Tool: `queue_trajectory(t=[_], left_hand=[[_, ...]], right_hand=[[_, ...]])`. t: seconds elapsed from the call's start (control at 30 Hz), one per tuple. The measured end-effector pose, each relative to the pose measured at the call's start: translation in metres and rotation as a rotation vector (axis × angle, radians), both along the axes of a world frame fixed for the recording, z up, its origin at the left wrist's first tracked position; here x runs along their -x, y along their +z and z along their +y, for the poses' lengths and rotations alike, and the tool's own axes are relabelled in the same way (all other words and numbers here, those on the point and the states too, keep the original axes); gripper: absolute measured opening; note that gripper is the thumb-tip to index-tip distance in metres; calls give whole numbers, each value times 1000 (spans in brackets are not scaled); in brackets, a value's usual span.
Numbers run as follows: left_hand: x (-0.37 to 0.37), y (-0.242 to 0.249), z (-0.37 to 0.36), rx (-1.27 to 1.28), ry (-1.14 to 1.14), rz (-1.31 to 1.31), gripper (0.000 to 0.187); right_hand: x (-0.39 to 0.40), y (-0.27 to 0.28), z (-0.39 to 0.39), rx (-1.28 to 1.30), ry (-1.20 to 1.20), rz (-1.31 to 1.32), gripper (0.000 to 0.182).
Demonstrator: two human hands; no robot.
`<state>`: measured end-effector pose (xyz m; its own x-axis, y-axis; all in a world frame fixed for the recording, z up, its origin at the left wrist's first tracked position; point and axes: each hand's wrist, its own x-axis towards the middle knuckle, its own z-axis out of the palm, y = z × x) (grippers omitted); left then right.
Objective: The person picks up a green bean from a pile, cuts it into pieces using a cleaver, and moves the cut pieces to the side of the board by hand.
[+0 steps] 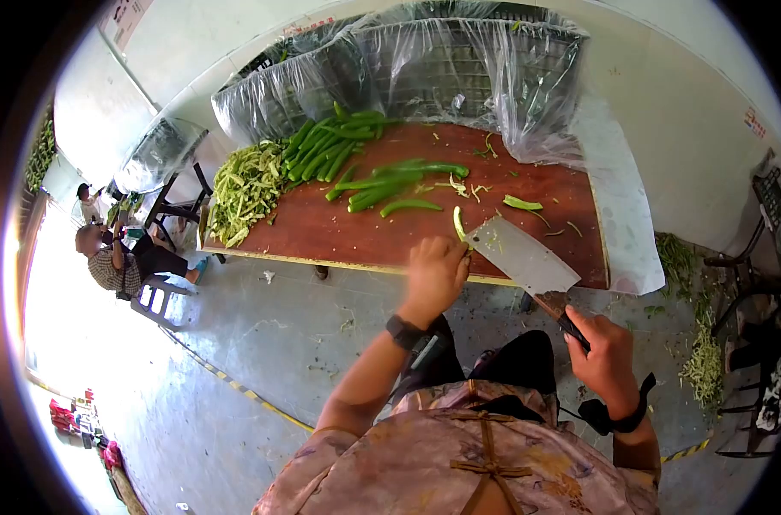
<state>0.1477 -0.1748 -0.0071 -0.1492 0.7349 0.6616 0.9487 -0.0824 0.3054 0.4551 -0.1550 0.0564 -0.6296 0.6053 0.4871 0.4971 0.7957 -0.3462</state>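
Observation:
My right hand (603,352) grips the dark handle of a broad cleaver (523,255), its blade lying flat over the front edge of the red-brown table (339,232). My left hand (436,270) is closed on a green pepper strip (458,223) just left of the blade. Whole green peppers (382,184) lie in a loose heap mid-table, with more (326,146) behind them. A mound of cut pale-green pieces (246,189) sits at the left end. A halved pepper piece (522,203) lies to the right.
Clear plastic sheeting (425,77) covers crates behind the table. Two people (116,257) are at the left near a stool (154,300). Green scraps (704,365) litter the floor on the right beside a dark chair (742,275). Yellow-black tape (236,386) crosses the concrete floor.

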Motion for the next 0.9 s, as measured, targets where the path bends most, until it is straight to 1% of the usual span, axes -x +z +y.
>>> queue_trajectory(t=[0.03,0.17,0.23,0.47,0.57,0.87,0.9], left_hand=[[-1,-1,0,-1,0,13,13],[-1,-5,1,-10,6,27,13],[-2,-3,-1,-55,-23,32,11],[-6,0,0,-18,8,40,17],[-7,-1,3,17,-12,39,21],[-9,-2,2,25,3,64,12],[-8,-2,2,25,-5,57,12]], right_hand=[[-1,4,-3,22,0,-54,43],[3,17,-7,9,-18,-105,43],[7,26,-7,-13,-24,-175,42],[19,50,-1,-34,-33,-234,40],[21,55,0,-7,-40,-188,45],[26,77,4,-2,3,-312,44],[29,82,4,6,13,-349,41]])
